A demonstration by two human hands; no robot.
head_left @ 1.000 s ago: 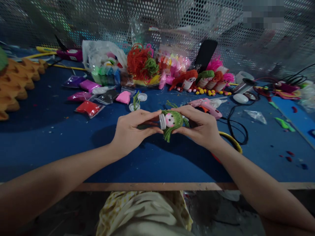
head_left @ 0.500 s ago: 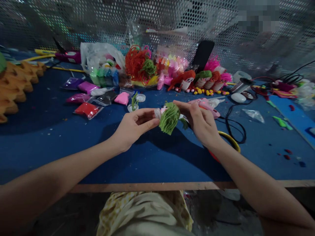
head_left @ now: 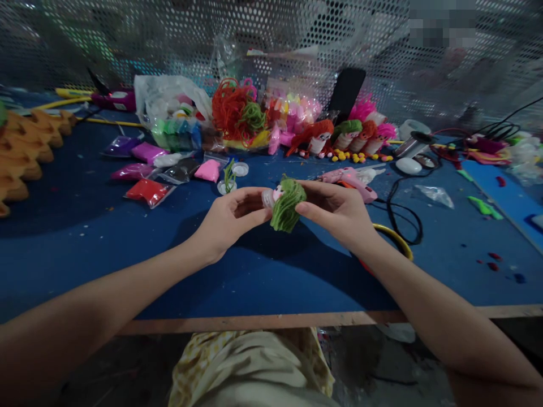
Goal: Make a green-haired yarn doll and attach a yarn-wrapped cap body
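A small doll (head_left: 283, 202) with green yarn hair and a pink face hangs above the blue table (head_left: 106, 237), held between both hands. My left hand (head_left: 227, 220) pinches its clear bottle body from the left. My right hand (head_left: 337, 212) closes round the green hair on the right. The doll is turned so the hair faces me and only a sliver of the face shows.
A pink glue gun (head_left: 350, 180) lies just behind my right hand, its black cord (head_left: 403, 212) looping right. Finished dolls (head_left: 343, 138), yarn bundles (head_left: 235, 113) and clay packets (head_left: 146, 189) crowd the back. A yellow ring (head_left: 396, 240) sits under my right wrist. Orange foam shapes (head_left: 21, 155) lie at left.
The doll has been rolled in my hands: a second ago its pink face pointed at me, now the green hair does. My right fingers have shifted over the hair.
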